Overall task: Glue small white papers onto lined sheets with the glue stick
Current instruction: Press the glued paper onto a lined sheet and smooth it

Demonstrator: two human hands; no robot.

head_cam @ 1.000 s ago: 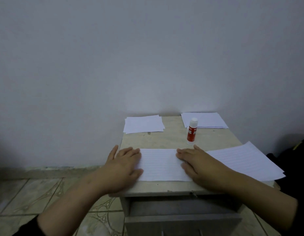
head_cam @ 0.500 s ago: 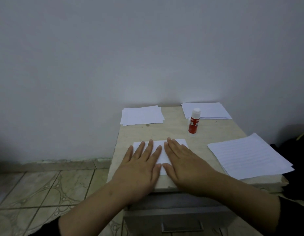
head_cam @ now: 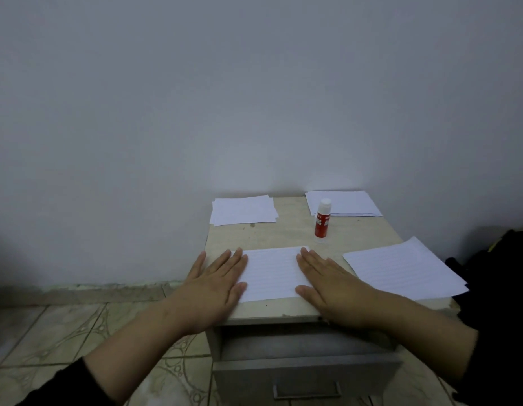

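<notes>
Head view: glue stick (head_cam: 322,218), label illegible.

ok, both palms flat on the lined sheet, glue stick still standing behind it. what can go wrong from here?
1. The lined stack at the right overhangs the table edge; the right hand, flat beside it, could knock it off.
2. The glue stick stands upright just behind the lined sheet; a reach past it toward the far stacks may tip it.
3. The left hand covers the sheet's edge only, partly off the table, so the sheet could skew when pressed.
</notes>
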